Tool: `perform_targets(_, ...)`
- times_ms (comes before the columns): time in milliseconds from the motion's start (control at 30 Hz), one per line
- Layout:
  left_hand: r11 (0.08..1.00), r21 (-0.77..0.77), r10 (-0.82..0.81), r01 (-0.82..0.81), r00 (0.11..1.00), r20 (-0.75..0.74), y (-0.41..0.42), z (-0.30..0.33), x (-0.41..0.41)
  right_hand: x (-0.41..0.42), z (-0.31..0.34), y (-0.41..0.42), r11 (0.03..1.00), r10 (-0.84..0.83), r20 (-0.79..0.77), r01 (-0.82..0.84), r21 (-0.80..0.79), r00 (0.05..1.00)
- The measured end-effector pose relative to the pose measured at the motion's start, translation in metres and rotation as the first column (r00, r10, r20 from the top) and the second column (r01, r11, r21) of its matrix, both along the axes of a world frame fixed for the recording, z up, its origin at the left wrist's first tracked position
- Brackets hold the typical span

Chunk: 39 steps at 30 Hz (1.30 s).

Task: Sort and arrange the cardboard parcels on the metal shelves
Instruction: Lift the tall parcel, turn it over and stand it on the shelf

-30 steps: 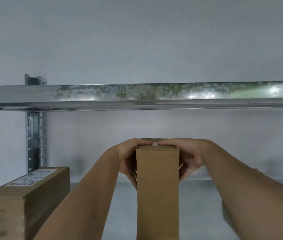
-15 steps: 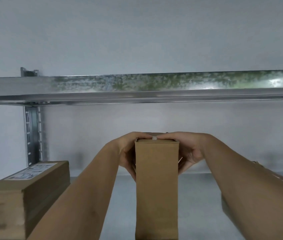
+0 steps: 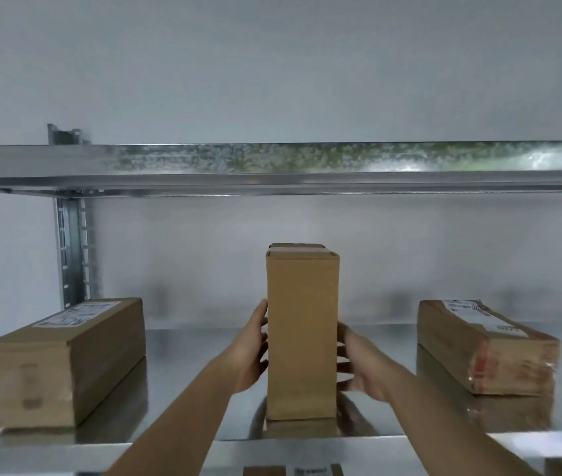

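A tall, narrow brown cardboard parcel [image 3: 301, 338] stands upright on the shiny metal shelf [image 3: 183, 379], between a long labelled cardboard box [image 3: 66, 359] and a taped flat parcel [image 3: 485, 348]; the left hand [image 3: 250, 352] and right hand [image 3: 358, 364] flank it, fingers straight and spread against its sides.

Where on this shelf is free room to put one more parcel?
Bare metal shelf lies between the left parcel and the upright parcel, and between it and the right parcel. The left hand and right hand crowd the middle.
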State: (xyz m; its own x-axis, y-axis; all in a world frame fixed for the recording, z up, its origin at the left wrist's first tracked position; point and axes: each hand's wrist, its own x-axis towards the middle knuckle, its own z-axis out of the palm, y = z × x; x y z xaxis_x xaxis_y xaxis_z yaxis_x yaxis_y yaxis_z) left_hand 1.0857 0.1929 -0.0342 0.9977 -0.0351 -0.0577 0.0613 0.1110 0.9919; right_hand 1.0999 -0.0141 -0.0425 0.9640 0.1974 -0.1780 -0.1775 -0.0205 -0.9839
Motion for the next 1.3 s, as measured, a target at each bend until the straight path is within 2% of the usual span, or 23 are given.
perform_targets(167,0.999,0.032,0.036,-0.038,0.997,0.063,-0.012,-0.019,-0.03,-0.019,-0.03,0.013,0.995,-0.083,0.075,0.078,0.067,0.994)
perform_targets(267,0.996,0.048,0.074,-0.076,0.996,0.055,-0.021,-0.021,-0.038,-0.024,-0.031,0.021,0.993,-0.102,0.059,0.098,0.068,0.993)
perform_targets(400,0.991,0.082,0.1,-0.11,0.988,0.114,-0.015,0.002,-0.039,-0.03,0.003,0.025,0.985,-0.127,0.204,0.148,-0.087,0.971)
perform_targets(500,0.993,0.051,0.094,-0.102,0.986,0.136,0.003,0.027,-0.035,-0.036,0.036,0.017,0.987,-0.094,0.254,0.124,-0.106,0.963)
perform_targets(600,0.992,0.114,0.035,-0.058,0.979,0.201,0.007,0.06,-0.041,-0.048,0.067,0.01,0.99,-0.041,0.343,0.085,-0.115,0.939)
perform_targets(733,0.992,0.113,-0.09,0.058,0.951,0.295,-0.005,0.086,-0.051,-0.053,0.095,0.016,0.985,0.031,0.426,0.044,-0.166,0.904)
perform_targets(867,0.99,0.142,-0.02,-0.007,0.983,0.184,-0.013,0.099,-0.052,-0.057,0.115,0.017,0.957,0.051,0.446,0.084,-0.278,0.893)
perform_targets(967,0.975,0.218,0.012,-0.035,0.994,0.106,-0.008,0.12,-0.05,-0.056,0.135,0.009,0.938,0.096,0.418,0.059,-0.343,0.903)
perform_targets(1200,0.952,0.28,-0.081,0.125,0.983,-0.162,0.011,0.148,-0.037,-0.044,0.159,-0.001,0.906,0.14,0.165,-0.059,-0.42,0.976)
perform_targets(1300,0.947,0.297,-0.062,0.12,0.979,-0.196,0.013,0.148,-0.033,-0.035,0.161,-0.001,0.917,0.135,0.087,-0.091,-0.389,0.987)
